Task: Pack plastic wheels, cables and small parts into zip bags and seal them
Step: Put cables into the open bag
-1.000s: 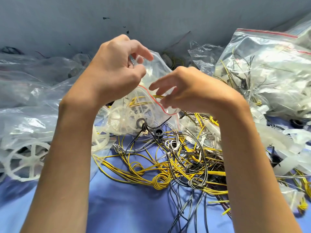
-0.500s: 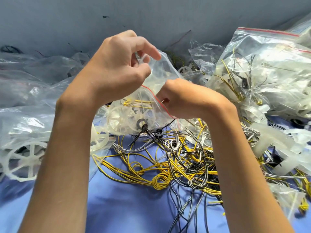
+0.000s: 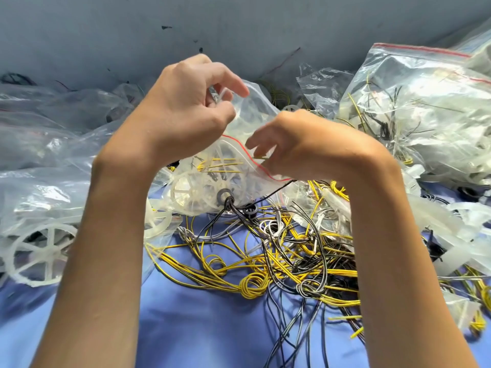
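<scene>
I hold a clear zip bag point(image 3: 252, 120) with a red seal line above the blue cloth. Inside it lie white plastic wheels point(image 3: 190, 188) and short yellow cables. My left hand point(image 3: 186, 112) pinches the upper edge of the bag's mouth between thumb and fingers. Lower down, my right hand point(image 3: 297, 144) has its curled fingers at the mouth by the red line, and a short yellow cable piece shows at its fingertips. A tangle of yellow, black and grey cables point(image 3: 279, 261) lies on the cloth below the bag.
A large filled zip bag point(image 3: 414, 102) lies at the right. Crumpled clear bags point(image 3: 53, 134) pile up at the left, with a loose white wheel point(image 3: 39, 251) beneath. Two black rings point(image 3: 249, 209) sit on the blue cloth point(image 3: 212, 328). A grey wall stands behind.
My right hand, a closed fist at the bag's mouth half a second ago, has loosened its fingers by the red line. My left hand keeps its pinch on the upper edge.
</scene>
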